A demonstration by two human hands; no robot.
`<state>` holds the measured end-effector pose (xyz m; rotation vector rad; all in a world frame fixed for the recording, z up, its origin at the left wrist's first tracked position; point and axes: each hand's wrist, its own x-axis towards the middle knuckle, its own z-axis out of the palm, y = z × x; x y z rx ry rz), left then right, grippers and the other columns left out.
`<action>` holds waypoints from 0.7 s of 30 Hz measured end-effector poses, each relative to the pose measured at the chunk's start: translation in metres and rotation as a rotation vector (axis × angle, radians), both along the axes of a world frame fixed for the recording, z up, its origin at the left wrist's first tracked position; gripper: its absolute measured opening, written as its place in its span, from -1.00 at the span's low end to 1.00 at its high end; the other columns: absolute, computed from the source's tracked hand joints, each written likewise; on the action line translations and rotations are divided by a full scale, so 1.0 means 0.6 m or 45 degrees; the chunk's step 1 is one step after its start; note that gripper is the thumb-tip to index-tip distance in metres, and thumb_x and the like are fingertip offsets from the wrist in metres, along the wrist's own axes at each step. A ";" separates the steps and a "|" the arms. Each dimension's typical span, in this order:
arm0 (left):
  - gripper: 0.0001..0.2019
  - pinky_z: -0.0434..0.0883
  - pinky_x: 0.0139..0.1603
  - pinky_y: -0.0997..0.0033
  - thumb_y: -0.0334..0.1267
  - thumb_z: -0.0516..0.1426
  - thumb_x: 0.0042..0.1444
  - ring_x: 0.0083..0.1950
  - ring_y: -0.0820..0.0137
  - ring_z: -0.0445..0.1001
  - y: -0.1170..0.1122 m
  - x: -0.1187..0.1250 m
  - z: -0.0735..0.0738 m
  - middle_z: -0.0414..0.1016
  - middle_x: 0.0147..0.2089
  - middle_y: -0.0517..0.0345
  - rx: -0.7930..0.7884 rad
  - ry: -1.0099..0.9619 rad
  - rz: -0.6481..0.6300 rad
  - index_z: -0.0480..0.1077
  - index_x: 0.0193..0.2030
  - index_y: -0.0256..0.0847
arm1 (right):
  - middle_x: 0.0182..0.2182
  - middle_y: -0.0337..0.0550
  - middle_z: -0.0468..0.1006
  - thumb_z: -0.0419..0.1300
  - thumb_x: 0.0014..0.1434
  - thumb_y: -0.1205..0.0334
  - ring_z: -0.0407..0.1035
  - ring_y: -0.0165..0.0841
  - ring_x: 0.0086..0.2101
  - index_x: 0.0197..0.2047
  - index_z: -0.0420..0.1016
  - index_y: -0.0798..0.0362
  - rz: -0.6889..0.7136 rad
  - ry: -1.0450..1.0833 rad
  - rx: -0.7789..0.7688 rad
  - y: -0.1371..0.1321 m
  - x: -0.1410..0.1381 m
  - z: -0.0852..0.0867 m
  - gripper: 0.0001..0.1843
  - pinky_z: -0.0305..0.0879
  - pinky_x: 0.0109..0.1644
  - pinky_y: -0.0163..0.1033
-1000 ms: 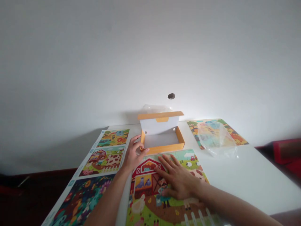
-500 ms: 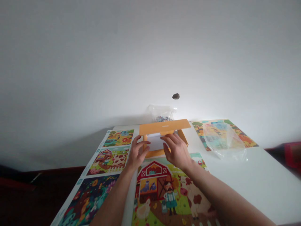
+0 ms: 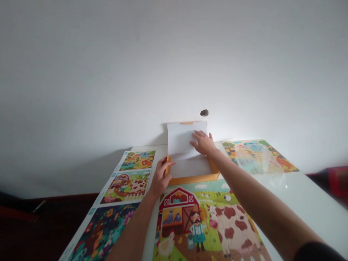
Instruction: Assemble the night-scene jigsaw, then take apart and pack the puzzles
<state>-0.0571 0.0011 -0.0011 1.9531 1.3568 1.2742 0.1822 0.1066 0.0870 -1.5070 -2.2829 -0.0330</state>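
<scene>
An orange cardboard box (image 3: 190,178) with a white inside stands on the white table (image 3: 304,206), its lid (image 3: 181,139) swung up against the wall. My right hand (image 3: 202,142) lies flat, fingers spread, on the inner face of the lid. My left hand (image 3: 160,177) grips the box's front left corner. In front of the box lies a finished farm puzzle (image 3: 201,221) with a red barn, a farmer and a spotted cow.
A sheet of puzzle pictures (image 3: 119,195) lies along the table's left edge. A second puzzle (image 3: 282,159) lies at the right under a clear plastic bag (image 3: 258,159). A dark spot (image 3: 204,113) marks the wall. The floor beyond the table is dark.
My right hand left the farm puzzle, took the box lid and pushed it from half-lowered back up against the wall. My left hand stayed on the box's left corner.
</scene>
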 end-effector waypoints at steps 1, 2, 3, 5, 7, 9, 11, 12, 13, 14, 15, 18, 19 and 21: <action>-0.55 0.11 0.37 0.03 -0.43 0.03 -0.05 0.33 0.12 0.18 -0.001 0.000 0.001 0.23 0.22 -0.01 -0.004 -0.003 0.002 0.46 0.00 -0.13 | 0.29 0.03 0.18 0.10 0.27 0.07 0.00 0.00 0.26 0.24 0.24 -0.04 0.005 -0.053 -0.082 0.003 -0.001 -0.007 -0.51 -0.12 0.23 0.42; -0.56 0.11 0.37 0.02 -0.42 0.03 -0.05 0.33 0.12 0.18 -0.002 0.001 0.002 0.23 0.22 -0.01 -0.008 -0.008 0.009 0.46 0.00 -0.13 | 0.29 0.04 0.17 0.13 0.26 0.08 0.00 0.02 0.26 0.21 0.28 -0.03 0.000 -0.080 -0.122 0.003 -0.003 -0.012 -0.53 -0.11 0.21 0.43; -0.56 0.12 0.36 0.02 -0.42 0.03 -0.05 0.32 0.12 0.18 -0.002 0.001 0.002 0.24 0.21 -0.01 -0.012 -0.015 0.019 0.45 0.00 -0.13 | 0.28 0.05 0.18 0.15 0.24 0.10 0.02 0.02 0.25 0.18 0.31 -0.01 -0.018 -0.070 -0.113 -0.003 -0.004 -0.013 -0.55 -0.09 0.21 0.41; -0.57 0.14 0.35 0.02 -0.41 0.05 -0.05 0.31 0.12 0.20 -0.002 0.002 0.001 0.25 0.21 0.00 -0.027 -0.041 0.030 0.45 0.00 -0.12 | 0.19 0.08 0.31 0.11 0.26 0.19 0.14 -0.03 0.17 0.10 0.38 0.04 -0.053 0.052 0.013 -0.032 -0.008 -0.009 -0.65 0.03 0.21 0.26; -0.59 0.19 0.32 0.06 -0.39 0.07 -0.03 0.30 0.13 0.22 0.001 0.002 -0.003 0.26 0.21 0.00 -0.043 -0.093 0.029 0.46 -0.01 -0.12 | -0.02 0.06 0.46 0.02 0.28 0.29 0.29 -0.14 0.00 0.02 0.43 0.07 0.016 0.241 0.173 -0.084 -0.017 -0.002 -0.71 0.18 0.12 0.04; -0.65 0.24 0.29 0.10 -0.35 0.10 0.02 0.28 0.13 0.25 0.006 0.002 -0.009 0.27 0.20 -0.01 -0.035 -0.139 0.034 0.46 -0.02 -0.12 | -0.21 -0.03 0.49 -0.03 0.28 0.33 0.33 -0.22 -0.16 -0.03 0.42 0.05 0.299 0.325 0.216 -0.148 -0.031 -0.007 -0.73 0.25 -0.01 -0.10; -0.70 0.25 0.28 0.09 -0.29 0.11 0.07 0.26 0.14 0.29 0.010 0.003 -0.013 0.31 0.17 -0.01 -0.005 -0.125 0.073 0.46 -0.04 -0.13 | -0.34 -0.10 0.45 -0.01 0.25 0.33 0.29 -0.27 -0.29 -0.12 0.43 0.03 0.635 0.244 0.134 -0.211 -0.049 -0.029 -0.78 0.25 -0.15 -0.17; -0.73 0.24 0.28 0.08 -0.27 0.12 0.10 0.24 0.14 0.30 0.011 0.004 -0.014 0.32 0.15 -0.02 0.007 -0.103 0.092 0.47 -0.04 -0.13 | -0.35 -0.11 0.43 0.01 0.23 0.31 0.27 -0.27 -0.30 -0.18 0.42 0.03 0.720 0.184 0.072 -0.238 -0.058 -0.045 -0.82 0.24 -0.19 -0.18; -0.74 0.25 0.27 0.08 -0.24 0.11 0.13 0.23 0.15 0.31 0.011 0.004 -0.013 0.34 0.14 -0.02 0.012 -0.084 0.110 0.46 -0.05 -0.14 | -0.34 -0.10 0.42 0.03 0.21 0.30 0.25 -0.27 -0.30 -0.22 0.42 0.03 0.753 0.142 0.035 -0.260 -0.067 -0.063 -0.85 0.23 -0.21 -0.18; -0.75 0.26 0.25 0.10 -0.22 0.11 0.15 0.22 0.16 0.32 0.011 0.006 -0.012 0.35 0.13 -0.02 0.009 -0.074 0.121 0.46 -0.04 -0.14 | -0.30 -0.08 0.42 0.04 0.21 0.29 0.25 -0.25 -0.28 -0.21 0.41 0.05 0.756 0.103 0.001 -0.278 -0.073 -0.080 -0.86 0.23 -0.19 -0.16; -0.75 0.29 0.23 0.12 -0.20 0.10 0.17 0.21 0.18 0.33 0.009 0.007 -0.009 0.36 0.12 -0.02 0.002 -0.075 0.125 0.46 -0.04 -0.14 | -0.26 -0.05 0.41 0.04 0.21 0.28 0.25 -0.23 -0.24 -0.19 0.40 0.06 0.729 0.075 -0.035 -0.291 -0.079 -0.095 -0.85 0.23 -0.15 -0.14; -0.74 0.35 0.15 0.18 -0.14 0.09 0.20 0.17 0.21 0.36 0.005 0.011 -0.002 0.38 0.11 -0.03 -0.011 -0.091 0.125 0.45 -0.03 -0.15 | -0.06 0.07 0.37 0.06 0.23 0.21 0.20 -0.12 -0.05 -0.02 0.36 0.08 0.590 0.041 -0.118 -0.311 -0.085 -0.115 -0.73 0.18 0.02 0.00; -0.74 0.36 0.14 0.19 -0.13 0.09 0.21 0.16 0.21 0.37 0.004 0.012 -0.001 0.39 0.10 -0.03 -0.010 -0.096 0.126 0.45 -0.03 -0.15 | 0.02 0.12 0.33 0.06 0.23 0.18 0.17 -0.08 0.02 0.04 0.33 0.09 0.558 0.033 -0.135 -0.313 -0.085 -0.114 -0.67 0.14 0.07 0.05; -0.73 0.38 0.10 0.20 -0.12 0.09 0.21 0.16 0.22 0.37 0.004 0.014 -0.001 0.40 0.09 -0.03 -0.014 -0.115 0.123 0.43 -0.02 -0.15 | 0.16 0.18 0.22 0.06 0.22 0.14 0.08 0.00 0.12 0.16 0.25 0.12 0.541 0.014 -0.156 -0.314 -0.084 -0.109 -0.53 0.07 0.14 0.13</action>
